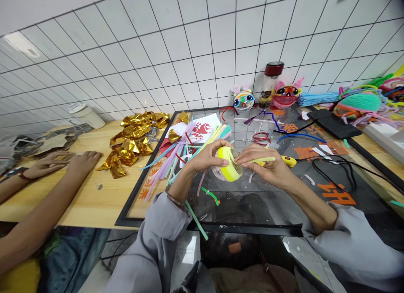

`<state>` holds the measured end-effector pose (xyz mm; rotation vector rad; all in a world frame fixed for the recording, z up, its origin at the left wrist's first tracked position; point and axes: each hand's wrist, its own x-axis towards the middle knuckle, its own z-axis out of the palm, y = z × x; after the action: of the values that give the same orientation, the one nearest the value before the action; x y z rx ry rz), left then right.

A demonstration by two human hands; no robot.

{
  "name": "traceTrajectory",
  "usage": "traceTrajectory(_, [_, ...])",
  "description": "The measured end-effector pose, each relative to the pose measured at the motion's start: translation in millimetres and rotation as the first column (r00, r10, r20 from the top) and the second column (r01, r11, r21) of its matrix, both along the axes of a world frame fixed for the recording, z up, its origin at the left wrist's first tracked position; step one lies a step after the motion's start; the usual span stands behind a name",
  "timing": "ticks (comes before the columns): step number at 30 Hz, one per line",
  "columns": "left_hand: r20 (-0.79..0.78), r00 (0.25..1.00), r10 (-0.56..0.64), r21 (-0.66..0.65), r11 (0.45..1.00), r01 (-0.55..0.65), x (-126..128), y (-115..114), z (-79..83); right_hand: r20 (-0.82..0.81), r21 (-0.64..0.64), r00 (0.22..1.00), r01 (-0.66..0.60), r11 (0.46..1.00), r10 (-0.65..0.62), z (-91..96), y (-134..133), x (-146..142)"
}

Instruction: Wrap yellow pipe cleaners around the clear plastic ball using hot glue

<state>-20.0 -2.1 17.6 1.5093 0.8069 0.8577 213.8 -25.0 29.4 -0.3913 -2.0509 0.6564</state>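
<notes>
My left hand (210,156) is closed round the side of a small round ring-shaped piece wrapped in bright yellow fuzzy strips (229,170). At its right rim my right hand (263,160) is closed with the fingertips pinched together. A pale yellow pipe cleaner (267,159) runs through the right fingers, its free end pointing right. Behind the right hand lies a yellow tool (289,161) with a black cable, partly hidden. Under the left wrist and forearm, a bundle of pastel pipe cleaners (170,160) spreads over the table.
Red-handled scissors (261,138) lie beyond my hands. Two decorated faces (243,100) and a lidded bottle (270,85) stand by the tiled wall. A black phone (334,122) lies right. Crumpled gold foil (132,141) is left, near another person's hands (82,162).
</notes>
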Motion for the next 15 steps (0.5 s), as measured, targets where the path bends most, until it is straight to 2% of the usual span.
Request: traceTrajectory(15, [-0.019, 1.0, 0.003, 0.013, 1.0, -0.003, 0.2, 0.8, -0.4, -0.035, 0.002, 0.999, -0.016, 1.0, 0.016, -6.5, 0.6, -3.4])
